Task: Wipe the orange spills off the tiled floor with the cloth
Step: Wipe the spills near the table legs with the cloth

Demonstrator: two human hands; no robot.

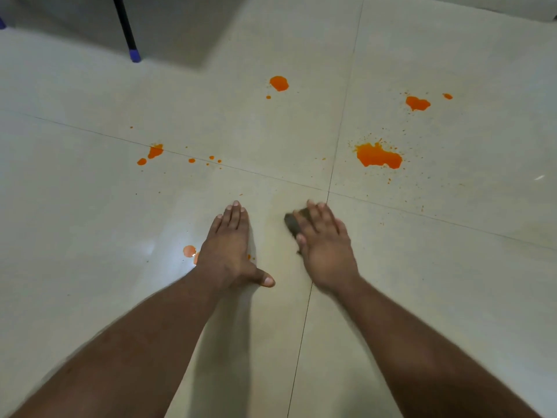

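Note:
My right hand (324,245) presses flat on a small dark cloth (291,223), which shows only at the hand's left edge, on the pale tiled floor (452,267). My left hand (230,248) lies flat on the floor, fingers apart, holding nothing. Half hidden by its left edge is a small orange spill (189,251). A large orange splash (379,156) lies ahead to the right. Smaller orange spills sit farther off: one at the far right (417,103), one ahead in the middle (279,83) and one to the left on a grout line (155,151).
A black leg with a blue foot (134,55) stands at the far left by a grey shadowed area. Grout lines cross just ahead of my right hand. Fine orange specks dot the tiles around the large splash.

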